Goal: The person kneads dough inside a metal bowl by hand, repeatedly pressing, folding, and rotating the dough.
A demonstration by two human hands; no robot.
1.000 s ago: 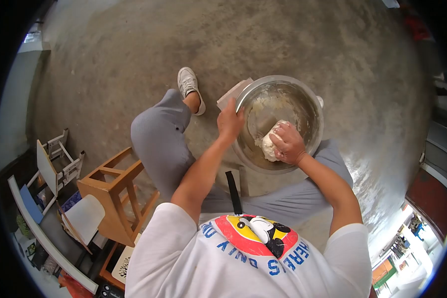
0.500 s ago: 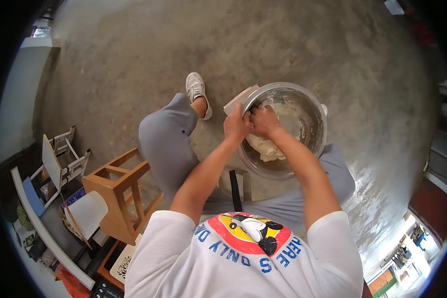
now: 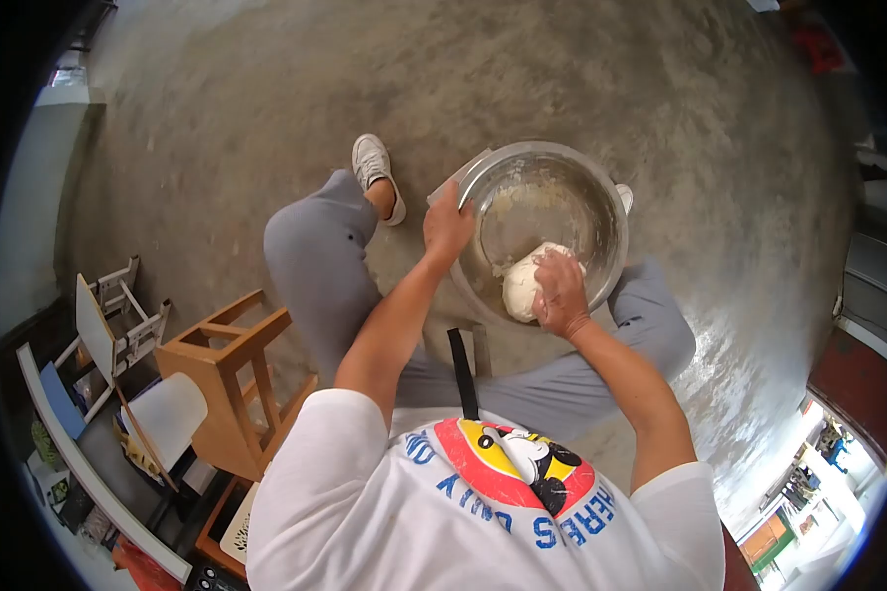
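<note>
Dough [image 3: 522,289], a pale, rounded lump, lies in the near part of the round silver metal bowl [image 3: 599,212] in your head view. Your right hand [image 3: 563,294] grasps its right end, covering part of it, while your left hand [image 3: 447,230] clasps the bowl's left edge. Your grey-trousered legs [image 3: 317,246] spread around the bowl, and a brown wooden stool [image 3: 229,351] stands near your left thigh on the stained grey concrete floor [image 3: 246,108]
</note>
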